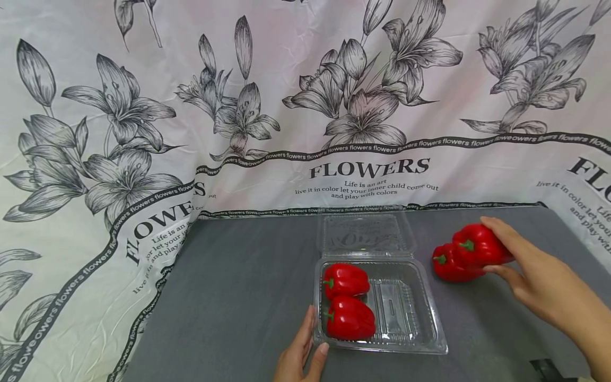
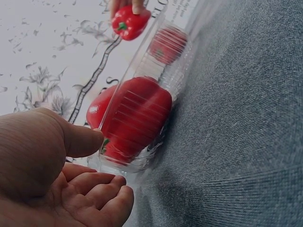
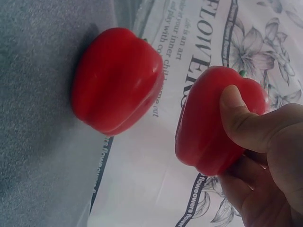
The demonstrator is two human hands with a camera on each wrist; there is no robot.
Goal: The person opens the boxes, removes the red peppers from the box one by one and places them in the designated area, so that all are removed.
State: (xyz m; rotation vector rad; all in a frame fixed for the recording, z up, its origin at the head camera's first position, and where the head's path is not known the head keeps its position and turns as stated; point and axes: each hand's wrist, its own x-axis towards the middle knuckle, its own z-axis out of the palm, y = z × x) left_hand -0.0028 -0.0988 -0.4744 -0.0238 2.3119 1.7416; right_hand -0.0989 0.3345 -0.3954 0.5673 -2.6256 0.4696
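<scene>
My right hand (image 1: 534, 276) grips a red bell pepper (image 3: 208, 118) with a green stem, the thumb on one side and the fingers on the other, held up off the table. Just beyond it, another red bell pepper (image 3: 118, 80) rests on the table. Around the near left corner of an open clear plastic clamshell container (image 1: 401, 339), my left hand (image 1: 300, 350) holds on with thumb and fingers. Inside, two red bell peppers, a far one (image 1: 347, 279) and a near one (image 1: 351, 318), lie along the left side, stems pointing left.
The container's clear lid (image 1: 365, 233) lies folded back behind it, close to the flower-printed curtain (image 1: 363, 183). A grey cloth (image 1: 238, 297) covers the table. A small dark object (image 1: 546, 366) shows at the lower right.
</scene>
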